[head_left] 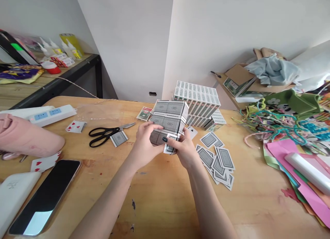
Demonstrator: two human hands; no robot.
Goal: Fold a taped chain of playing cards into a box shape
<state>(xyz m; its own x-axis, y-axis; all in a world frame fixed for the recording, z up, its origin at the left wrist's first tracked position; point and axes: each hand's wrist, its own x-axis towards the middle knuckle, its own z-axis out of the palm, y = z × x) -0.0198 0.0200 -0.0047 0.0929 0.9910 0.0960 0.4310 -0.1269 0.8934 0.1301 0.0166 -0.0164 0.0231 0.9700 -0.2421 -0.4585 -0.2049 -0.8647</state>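
Between my two hands is a block made of playing cards (168, 110), with grey patterned card backs on its faces. My left hand (145, 141) is closed on the block's left side, thumb at the bottom. My right hand (187, 148) grips its lower right corner, and the dark-nailed thumb presses a small card piece (169, 146) against the front. The fingers behind the block are hidden. A playing card (190, 132) lies face up just behind my right hand. Loose cards (216, 163) lie face down in a scattered pile to the right.
Behind the block stands a stack of card boxes (197, 98). Black-handled scissors (105, 133) and a red-green card box (144, 113) lie to the left. A phone (46, 197), a pink case (31, 137) and a power strip (54, 114) line the left; coloured cords (281, 122) and paper (296, 170) the right.
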